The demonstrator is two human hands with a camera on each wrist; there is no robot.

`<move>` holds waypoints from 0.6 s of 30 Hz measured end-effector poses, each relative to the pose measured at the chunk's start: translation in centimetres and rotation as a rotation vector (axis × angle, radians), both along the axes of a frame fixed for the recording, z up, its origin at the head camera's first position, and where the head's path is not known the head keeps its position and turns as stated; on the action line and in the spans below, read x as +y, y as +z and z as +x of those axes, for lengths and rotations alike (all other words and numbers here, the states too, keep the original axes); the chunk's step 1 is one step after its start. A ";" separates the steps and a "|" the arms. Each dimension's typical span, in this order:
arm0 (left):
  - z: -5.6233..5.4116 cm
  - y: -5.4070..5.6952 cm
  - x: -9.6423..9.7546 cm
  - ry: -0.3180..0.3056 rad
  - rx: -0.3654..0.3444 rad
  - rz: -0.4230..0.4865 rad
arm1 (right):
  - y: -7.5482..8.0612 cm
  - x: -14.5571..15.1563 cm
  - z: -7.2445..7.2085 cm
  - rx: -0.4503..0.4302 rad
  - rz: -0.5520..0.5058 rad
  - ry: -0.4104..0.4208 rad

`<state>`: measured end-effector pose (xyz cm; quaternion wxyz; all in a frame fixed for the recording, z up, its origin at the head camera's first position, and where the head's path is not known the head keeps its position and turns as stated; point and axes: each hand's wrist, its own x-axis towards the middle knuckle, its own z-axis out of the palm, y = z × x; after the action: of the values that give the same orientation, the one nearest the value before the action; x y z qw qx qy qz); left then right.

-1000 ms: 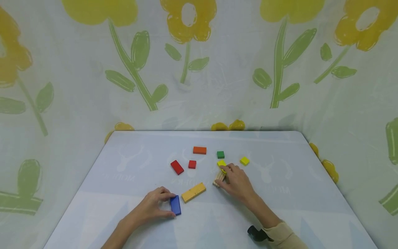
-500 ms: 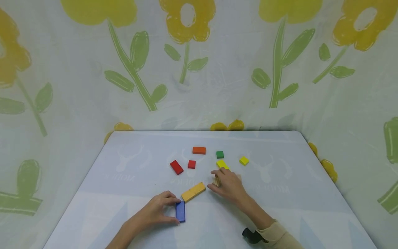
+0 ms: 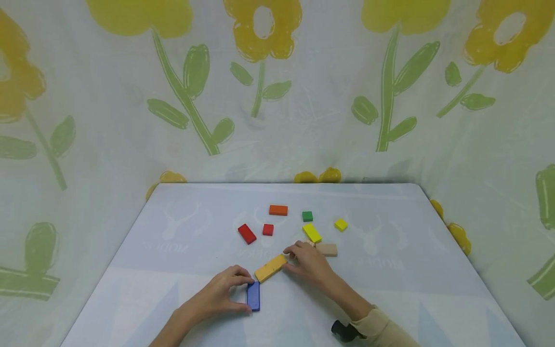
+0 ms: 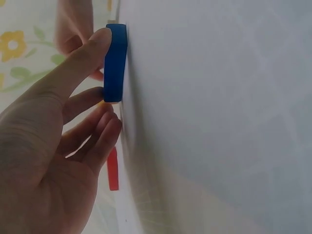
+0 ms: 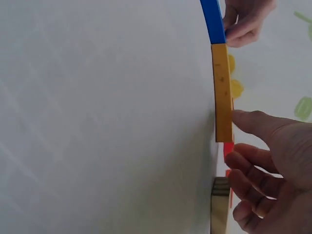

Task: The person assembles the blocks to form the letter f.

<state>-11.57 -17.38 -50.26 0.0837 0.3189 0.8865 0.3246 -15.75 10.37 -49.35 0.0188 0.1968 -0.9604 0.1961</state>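
Observation:
My left hand pinches a flat blue block by its two ends, thumb at the near end and a finger at the far one. The blue block lies on the table, its far end meeting a yellow-orange block. Around the right end of that yellow-orange block are the thumb and fingers of my right hand. They stand apart, the thumb at its side; whether it touches is hard to tell. Behind the right hand, a ribbed wooden piece is partly hidden beside a plain wooden block.
Farther back lie a red block, a small red block, an orange block, a green block, a yellow block and a small yellow block. A flower-printed curtain hangs behind the table.
My left hand has drawn the blue block slightly right and nearer, against the yellow-orange block's end. The right hand has left the wooden pieces and moved left to the yellow-orange block.

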 end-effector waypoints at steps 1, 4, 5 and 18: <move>0.0 0.0 0.0 -0.002 0.009 0.004 | -0.1 -0.1 0.1 0.002 -0.004 0.002; 0.0 0.0 0.0 -0.004 0.022 -0.001 | -0.2 -0.3 0.5 0.013 -0.012 -0.009; 0.0 0.1 0.1 -0.003 0.021 -0.006 | -0.3 -0.4 0.7 0.014 -0.020 -0.022; 0.0 0.1 0.1 -0.006 0.029 -0.026 | -0.9 -1.9 2.4 -0.103 -0.109 -0.207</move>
<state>-11.54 -17.32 -50.14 0.0758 0.3252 0.8909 0.3080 -13.34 8.48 -50.27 -0.0001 0.0852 -0.9633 0.2547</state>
